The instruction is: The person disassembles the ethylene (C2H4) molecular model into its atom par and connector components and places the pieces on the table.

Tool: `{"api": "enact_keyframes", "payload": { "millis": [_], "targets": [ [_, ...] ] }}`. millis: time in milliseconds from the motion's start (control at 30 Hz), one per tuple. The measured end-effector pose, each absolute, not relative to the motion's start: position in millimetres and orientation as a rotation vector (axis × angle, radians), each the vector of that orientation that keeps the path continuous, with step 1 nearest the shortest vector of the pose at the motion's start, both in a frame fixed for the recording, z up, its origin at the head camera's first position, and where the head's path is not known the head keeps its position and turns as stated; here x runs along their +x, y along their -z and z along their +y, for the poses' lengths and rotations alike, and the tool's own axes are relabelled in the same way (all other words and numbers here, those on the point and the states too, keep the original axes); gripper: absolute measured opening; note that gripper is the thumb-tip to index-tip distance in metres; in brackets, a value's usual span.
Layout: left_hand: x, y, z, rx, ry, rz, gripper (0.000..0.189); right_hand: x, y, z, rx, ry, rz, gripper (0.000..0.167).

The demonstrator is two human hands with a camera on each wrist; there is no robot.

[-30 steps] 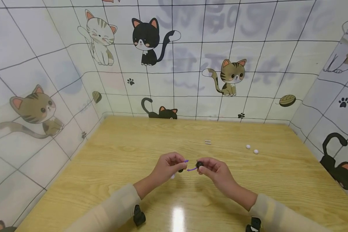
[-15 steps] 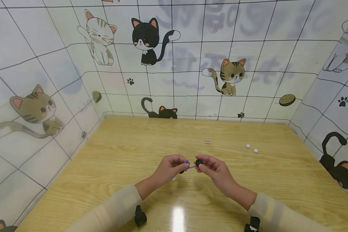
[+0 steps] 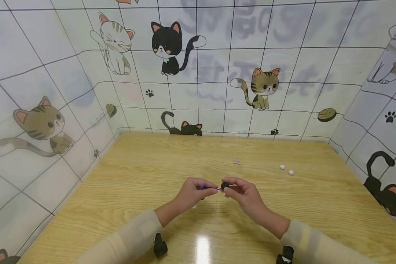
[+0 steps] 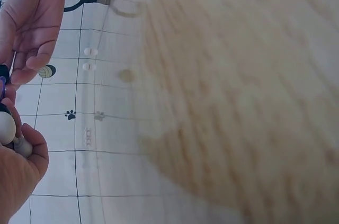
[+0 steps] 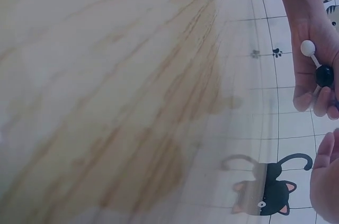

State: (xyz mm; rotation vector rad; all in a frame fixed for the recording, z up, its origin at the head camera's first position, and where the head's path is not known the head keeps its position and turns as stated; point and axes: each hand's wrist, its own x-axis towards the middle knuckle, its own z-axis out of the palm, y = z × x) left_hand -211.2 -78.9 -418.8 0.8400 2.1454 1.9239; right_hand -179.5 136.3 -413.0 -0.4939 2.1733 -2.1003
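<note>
Between thumb and fingers, my right hand (image 3: 245,192) pinches a black model ball (image 3: 225,185). A purple flexible connector (image 3: 219,189) runs from this ball to the fingertips of my left hand (image 3: 194,194), which pinch its other end. A second purple piece (image 3: 202,186) shows at the left fingers. In the right wrist view, the left hand also holds another black ball (image 5: 324,75), joined by a short white stick to a white ball (image 5: 308,48). Both hands are above the table, fingertips almost meeting. The left fingers hide part of the joined pieces.
Two white balls (image 3: 286,169) lie on the wooden table (image 3: 151,157) at the right rear. A few small pale connector sticks (image 3: 236,161) lie behind the hands. Cat-patterned walls (image 3: 214,73) border the table at the back and sides.
My left fingertips have moved right along the purple connector toward the black ball, closing the gap between the hands. The right hand has shifted slightly left, still holding its black ball.
</note>
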Motion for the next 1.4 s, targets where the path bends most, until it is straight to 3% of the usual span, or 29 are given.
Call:
{"api": "enact_keyframes", "payload": {
  "millis": [667, 900, 1400],
  "targets": [
    [-210, 415, -77, 0.790, -1.825, 2.277, 0.010, -178, 417, 138, -0.478, 2.065, 2.171, 0.034],
    [-192, 386, -76, 0.835, -1.783, 2.318, 0.010, -180, 419, 140, -0.584, 1.993, 2.219, 0.036],
    [-189, 385, -77, 0.972, -1.773, 2.386, 0.007, -179, 419, 137, -0.577, 1.944, 2.294, 0.030]
  ]
}}
